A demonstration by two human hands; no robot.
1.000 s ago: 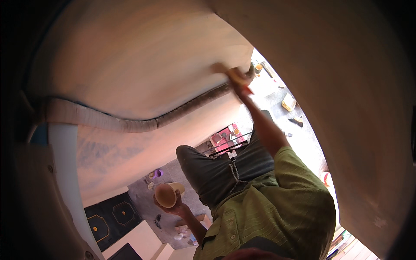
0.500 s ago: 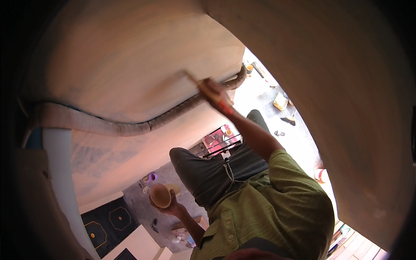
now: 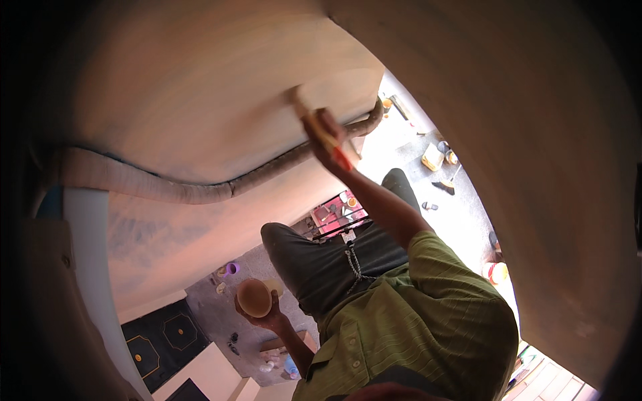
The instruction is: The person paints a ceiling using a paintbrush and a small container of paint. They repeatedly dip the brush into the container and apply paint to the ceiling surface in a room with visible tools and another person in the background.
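Observation:
My right hand (image 3: pixel 326 139) is raised to the peach-coloured wall (image 3: pixel 200 100), closed around a pale-handled, flat brush-like tool (image 3: pixel 299 101). Motion blurs the tool; its tip is at or very near the wall, beside its shadow. A red band (image 3: pixel 343 158) circles that wrist. Lower down on the left, my left hand (image 3: pixel 269 319) grips a round, tan bowl (image 3: pixel 255 298) from below and the side. The bowl's round face is towards me, but its contents cannot be made out.
A thick, wrapped pipe (image 3: pixel 200 192) curves along the wall below my right hand. Another broad wall surface (image 3: pixel 535 167) rises on the right. Far below, a pink-topped stand (image 3: pixel 326 212), a purple cup (image 3: pixel 232 268), a broom head (image 3: pixel 443 188) and a dark door panel (image 3: pixel 164 344) show.
My right hand has shifted slightly up and left, tilting the brush-like tool more upright against the wall. My left hand still holds the bowl, a little further right in the picture.

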